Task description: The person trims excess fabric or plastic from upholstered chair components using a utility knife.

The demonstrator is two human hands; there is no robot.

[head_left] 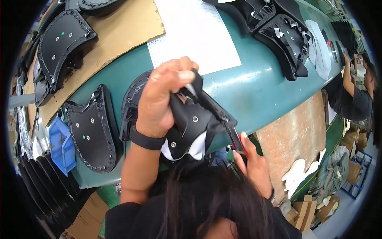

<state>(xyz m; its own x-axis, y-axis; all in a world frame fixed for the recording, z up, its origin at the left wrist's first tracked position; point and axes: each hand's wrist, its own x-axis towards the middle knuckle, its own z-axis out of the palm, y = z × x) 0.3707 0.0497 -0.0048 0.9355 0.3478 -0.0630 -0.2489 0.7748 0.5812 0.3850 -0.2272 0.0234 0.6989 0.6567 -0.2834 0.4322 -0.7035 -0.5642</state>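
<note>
My left hand, raised with a black band on its wrist, pinches the edge of a black upholstery cover. The cover is pulled up and partly folded over a curved black padded piece, whose far side is hidden. Metal-ringed holes and a patch of white lining show on it. My right hand is closed round a hand tool with a red and dark handle. Its tip meets the cover's right-hand edge; the exact kind of tool does not show.
A finished-looking padded panel lies left, beside a blue plastic bin. More panels rest on brown cardboard. Printed sheets lie beyond my hands; another black cushion stands far right. A co-worker works at the right.
</note>
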